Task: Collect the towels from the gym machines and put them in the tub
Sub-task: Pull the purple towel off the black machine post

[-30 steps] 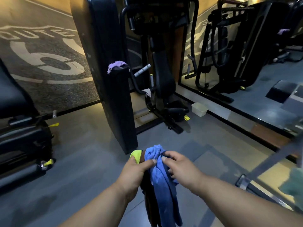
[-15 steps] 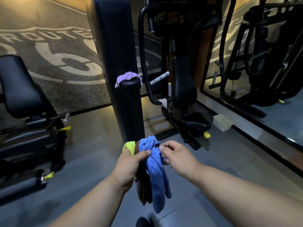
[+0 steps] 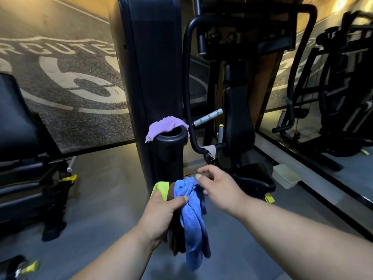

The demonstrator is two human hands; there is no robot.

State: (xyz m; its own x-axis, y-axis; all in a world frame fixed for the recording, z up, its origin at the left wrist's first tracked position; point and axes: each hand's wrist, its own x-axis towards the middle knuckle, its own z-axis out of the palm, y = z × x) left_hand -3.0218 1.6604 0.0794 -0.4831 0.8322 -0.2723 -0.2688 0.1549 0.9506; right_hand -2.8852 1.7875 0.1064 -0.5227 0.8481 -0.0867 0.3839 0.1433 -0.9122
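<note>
Nearest, the left hand [image 3: 161, 211] grips a bundle of blue towel [image 3: 192, 217], yellow towel [image 3: 161, 189] and a dark one, freeing the right hand [image 3: 217, 186], fingers loosely spread and empty, for the purple towel [image 3: 165, 126] draped over the machine post [image 3: 170, 154] beyond

We read "ROUTE" [image 3: 58, 47] in large white letters on road-surface wall mural [image 3: 40, 21], left of dark machine column [image 3: 155, 67]; below it, big white numeral, partly hidden, seemingly "6" [image 3: 80, 85]. Nothing else legible.

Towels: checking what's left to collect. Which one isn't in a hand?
The purple towel, draped over the black post's rim; blue and yellow are held.
</note>
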